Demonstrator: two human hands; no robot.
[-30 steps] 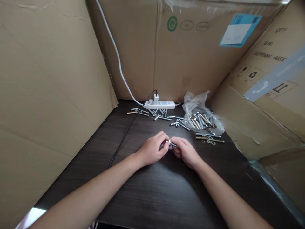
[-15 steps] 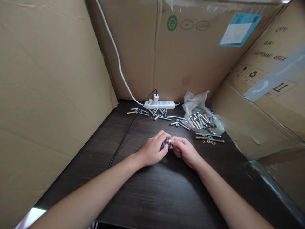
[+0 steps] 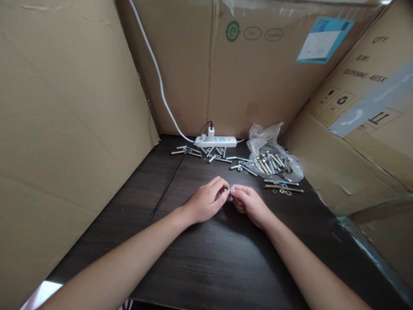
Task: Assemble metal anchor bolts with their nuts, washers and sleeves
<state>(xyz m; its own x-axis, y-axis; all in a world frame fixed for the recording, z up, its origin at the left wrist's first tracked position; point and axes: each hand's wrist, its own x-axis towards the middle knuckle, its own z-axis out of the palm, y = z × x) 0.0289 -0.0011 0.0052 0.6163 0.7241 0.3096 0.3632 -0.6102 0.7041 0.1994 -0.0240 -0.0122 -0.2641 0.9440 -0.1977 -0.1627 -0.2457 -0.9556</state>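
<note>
Over the dark table, my left hand [image 3: 208, 200] and my right hand [image 3: 248, 201] meet fingertip to fingertip. Between them shows a small silvery metal fastener [image 3: 228, 190], mostly covered by the fingers, so whether it is a bolt end or a nut is hard to make out. Thumb and forefinger of my left hand close on it from the left. My right hand pinches at its right side, the other fingers curled in. Beyond the hands lie loose bolts [image 3: 222, 160] with washers and nuts.
A clear plastic bag [image 3: 264, 133] holding several bolts [image 3: 272, 162] sits at the back right. Long bolts [image 3: 284, 188] and washers [image 3: 288, 193] lie before it. A white power strip [image 3: 222, 142] stands at the back. One black cable [image 3: 171, 181] crosses the table; cardboard walls [image 3: 180, 86] enclose it.
My left thumb and fingers have closed further around the fastener, and less of its metal shows now. Both arms stay nearly in place.
</note>
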